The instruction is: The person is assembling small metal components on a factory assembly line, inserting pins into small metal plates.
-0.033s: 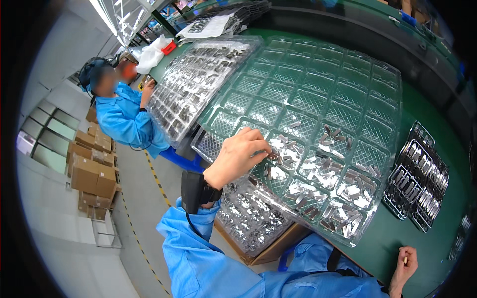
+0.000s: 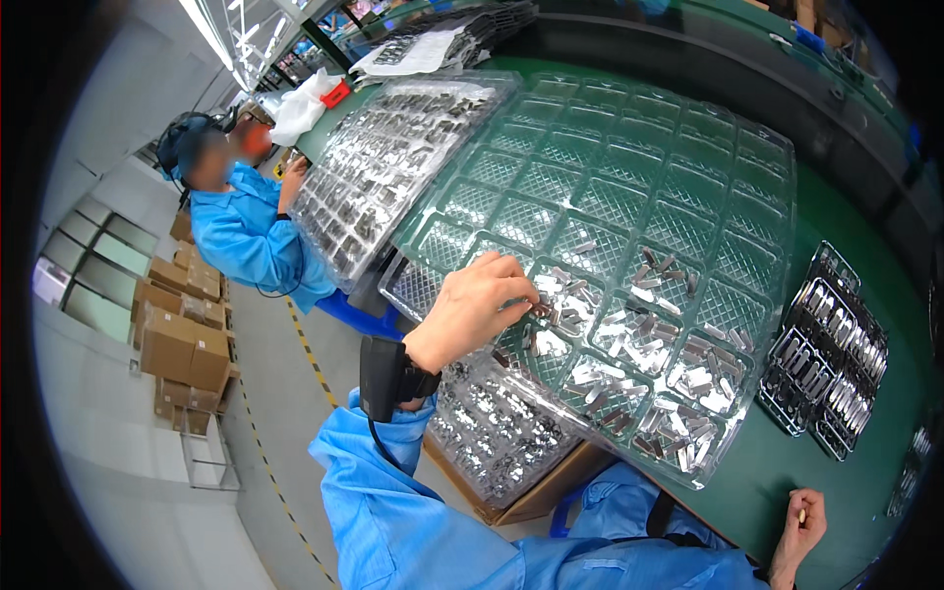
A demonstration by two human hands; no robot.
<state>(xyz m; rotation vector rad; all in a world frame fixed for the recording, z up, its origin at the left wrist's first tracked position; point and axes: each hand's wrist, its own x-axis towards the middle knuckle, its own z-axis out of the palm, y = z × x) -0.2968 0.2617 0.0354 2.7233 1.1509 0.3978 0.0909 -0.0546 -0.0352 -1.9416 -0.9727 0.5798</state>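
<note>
A large clear plastic tray [image 2: 615, 169] with a grid of compartments lies on the green table. Small silver metal pieces [image 2: 696, 379] are scattered in its nearer compartments. My left hand [image 2: 477, 307] reaches over the tray's near left part, thumb and fingers pinched at a small metal piece [image 2: 540, 310] among others there. Far to the right, by the table's near edge, my right hand [image 2: 801, 529] is closed. A small pale yellowish spot shows between its curled fingers; what it is I cannot make out.
Dark racks [image 2: 828, 352] holding rows of metal pieces lie right of the tray. Another filled tray [image 2: 393, 162] stands to the left, beside a co-worker in blue [image 2: 251, 231]. Below the table edge, a carton [image 2: 536, 497] carries a bagged load of shiny pieces.
</note>
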